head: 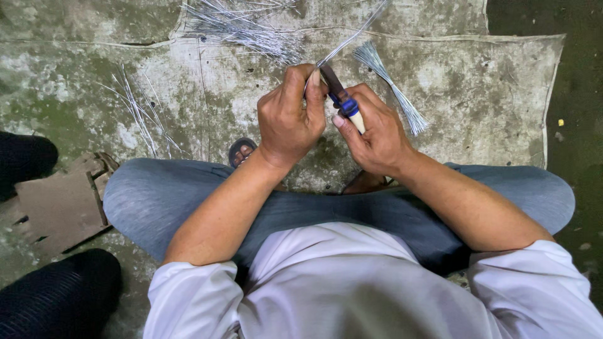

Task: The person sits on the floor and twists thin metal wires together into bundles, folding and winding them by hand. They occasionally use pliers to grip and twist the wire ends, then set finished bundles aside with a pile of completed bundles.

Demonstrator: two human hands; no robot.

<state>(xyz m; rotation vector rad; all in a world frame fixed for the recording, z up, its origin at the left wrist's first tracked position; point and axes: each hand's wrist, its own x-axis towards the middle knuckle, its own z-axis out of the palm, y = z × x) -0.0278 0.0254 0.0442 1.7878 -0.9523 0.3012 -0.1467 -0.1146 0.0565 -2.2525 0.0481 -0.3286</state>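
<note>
I sit cross-legged on a worn mat (477,94). My left hand (290,116) is closed around a thin bundle of silvery wires (352,39) that runs up and away from my fist. My right hand (375,133) grips a small tool with a blue collar and pale handle (349,109); its dark tip points up against my left fingers. The two hands touch above my knees.
A tied fan of cut wires (392,85) lies just right of my hands. A loose heap of wires (245,28) lies at the top, and several strands (139,113) lie at the left. A piece of board (63,204) and dark shapes (59,295) sit at the left.
</note>
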